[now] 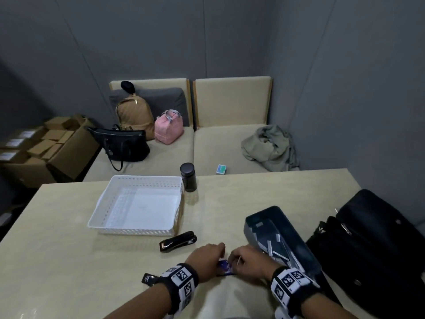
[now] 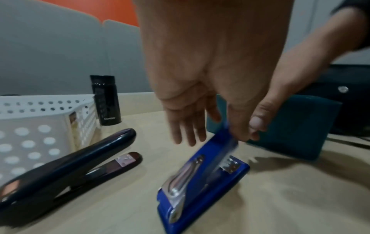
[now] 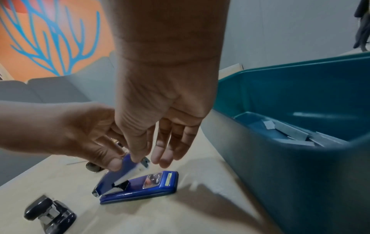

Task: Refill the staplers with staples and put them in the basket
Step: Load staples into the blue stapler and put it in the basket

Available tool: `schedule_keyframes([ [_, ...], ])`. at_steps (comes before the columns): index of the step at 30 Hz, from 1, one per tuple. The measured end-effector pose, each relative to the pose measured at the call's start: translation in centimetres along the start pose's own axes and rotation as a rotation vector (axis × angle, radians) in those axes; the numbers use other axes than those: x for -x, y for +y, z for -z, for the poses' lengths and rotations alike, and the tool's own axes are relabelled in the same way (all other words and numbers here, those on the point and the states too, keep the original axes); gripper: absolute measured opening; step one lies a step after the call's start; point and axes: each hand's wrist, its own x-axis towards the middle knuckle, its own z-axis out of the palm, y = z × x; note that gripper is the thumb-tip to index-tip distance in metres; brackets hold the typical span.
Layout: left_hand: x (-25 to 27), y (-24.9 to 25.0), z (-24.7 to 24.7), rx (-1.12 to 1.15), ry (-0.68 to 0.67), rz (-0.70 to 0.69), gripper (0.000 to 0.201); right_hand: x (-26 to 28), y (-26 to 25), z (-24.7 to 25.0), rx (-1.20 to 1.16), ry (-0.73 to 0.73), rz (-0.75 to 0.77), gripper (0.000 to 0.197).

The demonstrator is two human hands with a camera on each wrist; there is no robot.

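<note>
A blue stapler (image 1: 224,269) lies on the table between my hands, its top arm swung up off the base (image 3: 144,188). My left hand (image 3: 108,158) pinches the raised blue arm between thumb and fingers. My right hand (image 3: 152,156) pinches the arm's tip, where a small metal part shows; its other fingers hang straight. I cannot tell whether that part is a staple strip or the magazine. A black stapler (image 1: 178,241) lies shut just left of my hands. The white perforated basket (image 1: 138,231) stands behind it with nothing in it. Staple strips (image 3: 290,133) lie in a teal bin (image 3: 280,174).
The teal bin (image 1: 253,229) sits close on my right, and a black bag (image 1: 372,249) lies beyond it at the table's right edge. A black bottle (image 1: 188,177) stands at the basket's far right corner. A sofa with bags runs behind the table.
</note>
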Motion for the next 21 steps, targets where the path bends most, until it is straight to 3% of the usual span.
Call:
schedule_keyframes([
  [4, 0.4, -0.9, 0.5, -0.044, 0.031, 0.017, 0.021, 0.0, 0.5, -0.2, -0.019, -0.020, 0.019, 0.024],
  [9, 0.9, -1.1, 0.0, -0.096, -0.019, -0.069, 0.043, -0.4, -0.2, -1.0, 0.074, 0.070, -0.022, 0.007],
  [13, 1.0, 0.0, -0.3, -0.190, -0.011, -0.070, 0.026, -0.4, -0.9, -1.8, 0.094, 0.106, -0.003, 0.014],
  [21, 1.4, -0.9, 1.7, -0.099, 0.016, -0.095, 0.021, -1.3, -2.1, -2.0, 0.282, 0.160, 0.035, 0.008],
])
